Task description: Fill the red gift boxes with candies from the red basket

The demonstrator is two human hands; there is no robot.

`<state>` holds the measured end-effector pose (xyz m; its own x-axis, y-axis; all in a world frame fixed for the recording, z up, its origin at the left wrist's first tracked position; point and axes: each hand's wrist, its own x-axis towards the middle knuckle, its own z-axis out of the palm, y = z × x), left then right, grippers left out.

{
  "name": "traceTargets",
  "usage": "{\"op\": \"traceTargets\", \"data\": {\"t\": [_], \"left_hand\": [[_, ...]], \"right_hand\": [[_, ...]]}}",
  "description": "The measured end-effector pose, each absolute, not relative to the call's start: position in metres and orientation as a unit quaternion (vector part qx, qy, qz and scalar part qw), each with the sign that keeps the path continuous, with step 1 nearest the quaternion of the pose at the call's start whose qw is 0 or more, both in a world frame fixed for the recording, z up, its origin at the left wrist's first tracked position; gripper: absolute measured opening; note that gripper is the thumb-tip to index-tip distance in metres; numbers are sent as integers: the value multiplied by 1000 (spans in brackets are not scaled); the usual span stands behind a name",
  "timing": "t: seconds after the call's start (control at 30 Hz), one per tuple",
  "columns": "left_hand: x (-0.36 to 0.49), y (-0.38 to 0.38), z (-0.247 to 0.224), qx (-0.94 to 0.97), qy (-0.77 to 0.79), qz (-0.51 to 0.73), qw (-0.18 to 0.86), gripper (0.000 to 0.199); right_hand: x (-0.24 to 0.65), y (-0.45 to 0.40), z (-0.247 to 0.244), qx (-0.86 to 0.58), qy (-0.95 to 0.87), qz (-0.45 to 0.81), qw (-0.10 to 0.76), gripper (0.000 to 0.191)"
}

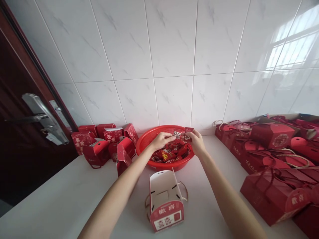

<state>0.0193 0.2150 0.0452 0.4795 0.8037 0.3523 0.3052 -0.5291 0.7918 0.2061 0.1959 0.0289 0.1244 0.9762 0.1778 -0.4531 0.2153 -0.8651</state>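
Both my hands are over a red plastic basket [142, 142] with wrapped candies [167, 155] inside. The fingers of my left hand [161, 140] pinch a small candy packet [177, 134] with white and dark print. My right hand [195, 141] has its fingers closed on a red candy packet [189, 129]. In front of the basket, near me, stands an open red gift box [167, 215] with a pale inside and rope handles at its sides. Its flaps stand up, and I see no candy in it.
Several red gift boxes [96, 152] stand at the left by a dark door [22, 83]. On the right, many closed red boxes [274, 196] with cord handles are heaped, with a carton [266, 116] behind. A tiled wall [174, 49] rises behind the white table [62, 196].
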Motion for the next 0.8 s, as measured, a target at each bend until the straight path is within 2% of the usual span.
{"op": "traceTargets", "data": {"t": [0.27, 0.5, 0.63, 0.8], "left_hand": [[20, 215, 41, 810, 360, 315, 339, 39], [14, 223, 27, 839, 418, 168, 304, 28], [17, 223, 22, 863, 436, 80, 241, 34], [30, 225, 21, 875, 457, 38, 158, 45]], "right_hand": [[205, 187, 30, -304, -466, 544, 628, 43], [203, 190, 29, -334, -425, 514, 667, 33], [204, 194, 27, -335, -394, 518, 681, 30], [209, 198, 26, -304, -357, 550, 691, 29]]}}
